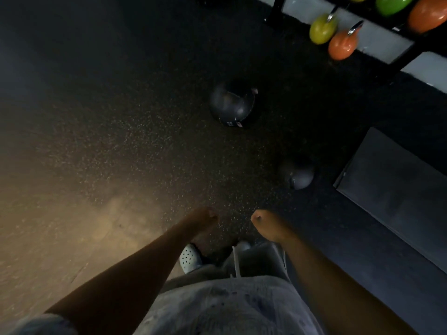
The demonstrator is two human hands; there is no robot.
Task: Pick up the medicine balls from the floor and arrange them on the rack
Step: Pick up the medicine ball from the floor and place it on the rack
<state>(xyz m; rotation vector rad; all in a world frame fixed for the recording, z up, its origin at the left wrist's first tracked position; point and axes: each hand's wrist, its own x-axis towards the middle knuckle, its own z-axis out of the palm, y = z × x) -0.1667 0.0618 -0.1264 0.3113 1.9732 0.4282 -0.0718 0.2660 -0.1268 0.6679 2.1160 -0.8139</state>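
Two dark grey medicine balls lie on the black speckled floor. The larger ball (231, 105) is in the middle distance. A smaller ball (298, 176) rests nearer, to the right. My left hand (202, 221) and my right hand (266, 226) hang low in front of me with the fingers curled in, holding nothing. Both hands are well short of the balls. A black rack (411, 42) at the top right carries green and orange balls (428, 14).
A yellow-green kettlebell (321, 29) and an orange kettlebell (342, 44) stand on the floor under the rack. A dark flat box or mat (396, 187) lies at the right. My white perforated shoe (189, 257) shows below the hands.
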